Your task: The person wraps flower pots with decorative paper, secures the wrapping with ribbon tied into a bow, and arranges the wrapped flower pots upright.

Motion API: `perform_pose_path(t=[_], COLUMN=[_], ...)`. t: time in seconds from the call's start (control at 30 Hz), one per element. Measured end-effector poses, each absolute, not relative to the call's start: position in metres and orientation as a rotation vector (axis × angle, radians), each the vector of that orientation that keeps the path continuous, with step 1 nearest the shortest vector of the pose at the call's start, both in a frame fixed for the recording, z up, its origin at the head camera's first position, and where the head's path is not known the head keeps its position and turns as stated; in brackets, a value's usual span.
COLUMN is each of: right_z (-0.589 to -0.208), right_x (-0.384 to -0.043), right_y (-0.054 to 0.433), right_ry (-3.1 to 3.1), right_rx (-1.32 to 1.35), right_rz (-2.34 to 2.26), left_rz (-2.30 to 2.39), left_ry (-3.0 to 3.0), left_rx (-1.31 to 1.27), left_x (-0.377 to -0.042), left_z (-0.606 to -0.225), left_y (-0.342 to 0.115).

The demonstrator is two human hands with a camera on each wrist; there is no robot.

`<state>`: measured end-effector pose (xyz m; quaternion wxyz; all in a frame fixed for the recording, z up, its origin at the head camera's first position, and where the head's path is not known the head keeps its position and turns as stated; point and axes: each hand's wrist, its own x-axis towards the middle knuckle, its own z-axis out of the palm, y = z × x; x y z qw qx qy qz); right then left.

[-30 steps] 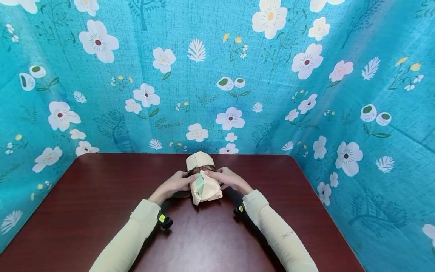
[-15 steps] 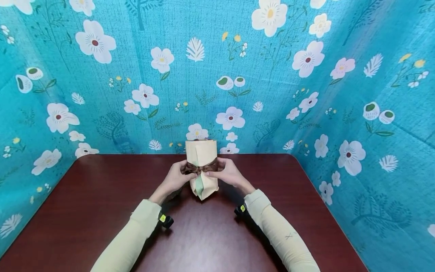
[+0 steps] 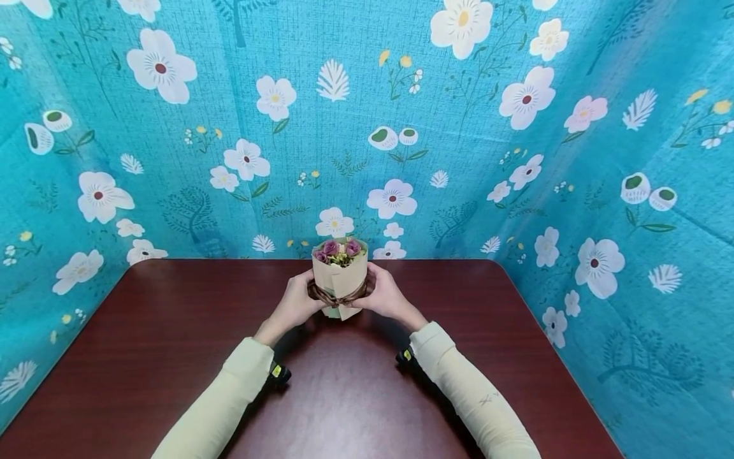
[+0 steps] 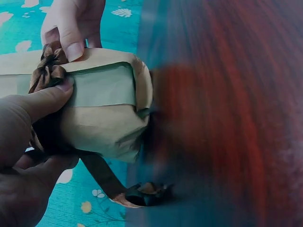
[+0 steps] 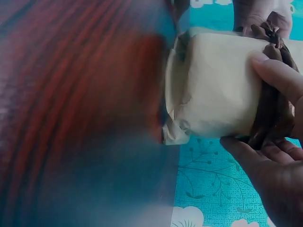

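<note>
A small flower bouquet (image 3: 342,274) stands roughly upright near the table's far edge, wrapped in tan and pale green paper. Purple flowers and yellow-green filler show at its top in the head view. Around its middle runs a brown ribbon (image 4: 49,71) tied in a bow, with one ribbon end hanging loose. My left hand (image 3: 297,298) grips the wrapped bouquet from the left, thumb by the bow. From the other side my right hand (image 3: 388,294) holds it, thumb on the front paper. I cannot tell whether the folded paper base (image 5: 177,94) touches the table.
The dark red-brown table (image 3: 344,395) spreads below and around the hands. A blue flowered cloth (image 3: 344,159) hangs behind it and along the sides. A black wrist camera (image 3: 280,373) sits under the left forearm.
The bouquet has swung from its base facing me to nearly upright, and its flowers have come into sight. Both hands have kept their grip and turned with it.
</note>
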<state>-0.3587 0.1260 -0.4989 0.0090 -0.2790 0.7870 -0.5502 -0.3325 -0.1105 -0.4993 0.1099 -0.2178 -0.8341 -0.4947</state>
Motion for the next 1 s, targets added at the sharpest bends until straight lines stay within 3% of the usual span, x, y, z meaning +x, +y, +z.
perform_pose_path(t=[0.53, 1.0], right_z=[-0.502, -0.51], right_x=[-0.362, -0.352], right_y=[0.128, 0.124], right_ry=[2.731, 2.816], right_rx=[-0.954, -0.841], right_rz=[-1.371, -1.257], left_rz=[-1.407, -1.466], left_ry=[-2.546, -2.512], left_rx=[-0.598, -0.546], left_x=[-0.334, -0.33], left_z=[-0.507, -0.524], left_y=[-0.108, -0.109])
